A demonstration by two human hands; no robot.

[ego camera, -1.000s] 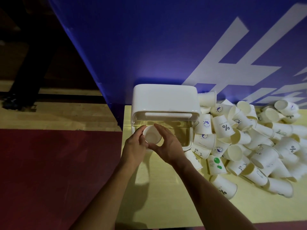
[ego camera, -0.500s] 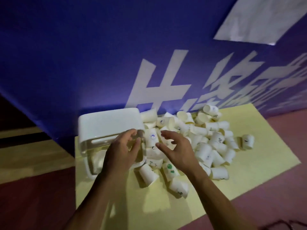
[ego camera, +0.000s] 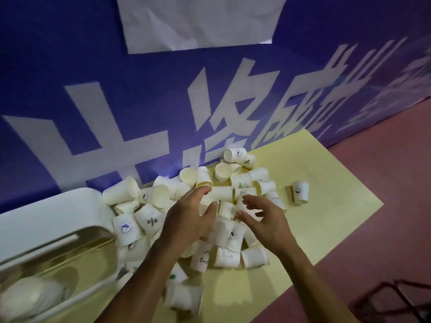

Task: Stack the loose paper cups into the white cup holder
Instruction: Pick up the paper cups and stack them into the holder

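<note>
Over the heap of loose white paper cups (ego camera: 149,220) on the pale yellow desk (ego camera: 326,164), left hand (ego camera: 190,221) and right hand (ego camera: 268,221) spread released fingers, grasping nothing. The white plastic cup holder (ego camera: 46,217) lies at eight o'clock.

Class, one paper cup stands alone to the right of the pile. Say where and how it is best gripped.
Pinch the lone cup across its round side wall, coming from above with the right hand, probably. It stands on end, apart from the pile, with bare yellow mat around it, so fingers fit either side.
</note>
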